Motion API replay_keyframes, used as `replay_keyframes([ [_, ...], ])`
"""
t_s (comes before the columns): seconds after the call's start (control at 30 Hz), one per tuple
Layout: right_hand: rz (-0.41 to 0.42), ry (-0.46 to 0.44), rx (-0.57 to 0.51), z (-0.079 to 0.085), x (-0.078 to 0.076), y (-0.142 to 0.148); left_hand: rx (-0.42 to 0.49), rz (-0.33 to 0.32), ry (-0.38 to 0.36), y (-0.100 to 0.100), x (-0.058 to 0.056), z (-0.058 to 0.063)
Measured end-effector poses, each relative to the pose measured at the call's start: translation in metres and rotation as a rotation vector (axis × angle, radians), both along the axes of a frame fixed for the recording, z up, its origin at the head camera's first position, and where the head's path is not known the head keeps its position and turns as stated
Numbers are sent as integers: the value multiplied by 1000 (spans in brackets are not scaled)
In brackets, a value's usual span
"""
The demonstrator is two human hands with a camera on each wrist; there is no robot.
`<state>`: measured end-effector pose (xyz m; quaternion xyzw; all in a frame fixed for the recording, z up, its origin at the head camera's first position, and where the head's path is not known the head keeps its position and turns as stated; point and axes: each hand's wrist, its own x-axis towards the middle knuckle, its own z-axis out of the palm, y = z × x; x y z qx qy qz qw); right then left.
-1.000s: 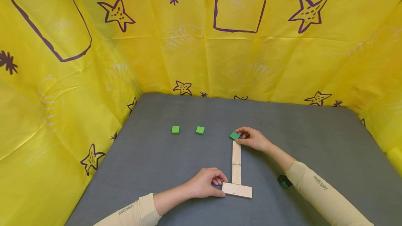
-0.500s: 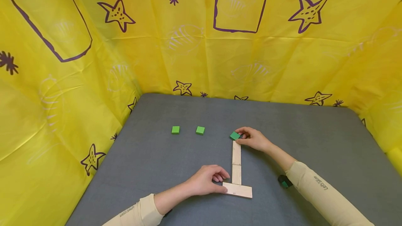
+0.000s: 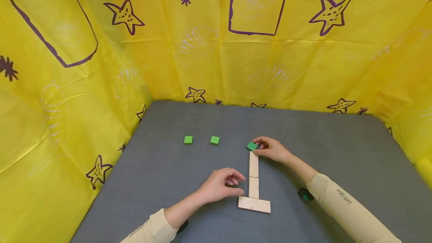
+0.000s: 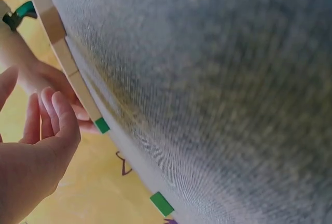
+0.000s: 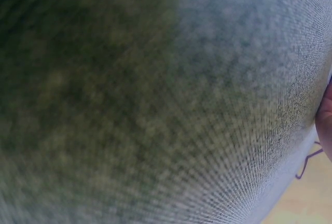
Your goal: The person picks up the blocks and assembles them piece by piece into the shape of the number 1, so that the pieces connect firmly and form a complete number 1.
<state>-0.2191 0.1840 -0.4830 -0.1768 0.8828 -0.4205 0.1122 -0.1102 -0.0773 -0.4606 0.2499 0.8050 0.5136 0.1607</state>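
As the left hand (image 3: 219,186), fingers loosely parted and empty, comes away from the near plank (image 3: 254,204), apparently leaving it set, the right hand (image 3: 274,150) pinches a green block (image 3: 251,146) at the far end of two end-to-end planks (image 3: 254,165), right of two paler blocks (image 3: 214,140).

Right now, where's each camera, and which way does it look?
Head: worn on the head, facing forward and down at the gray tabletop and yellow curtain; left hand, right hand and sleeves show.
Left wrist: worn there, looking past the left hand toward the wooden blocks; both hands show.
Right wrist: worn there, facing blurred gray tabletop; a sliver of hand shows at the edge.
Shared: head and left wrist both show the wooden blocks and the green block the right hand pinches.
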Motion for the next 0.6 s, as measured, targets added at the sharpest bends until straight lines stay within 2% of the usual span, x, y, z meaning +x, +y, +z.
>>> replay_keyframes([
  [0.27,-1,5,4,0,0,0,39,92,10,-7,-7,5],
  [0.6,2,-4,-4,0,0,0,76,206,40,-17,-21,13],
])
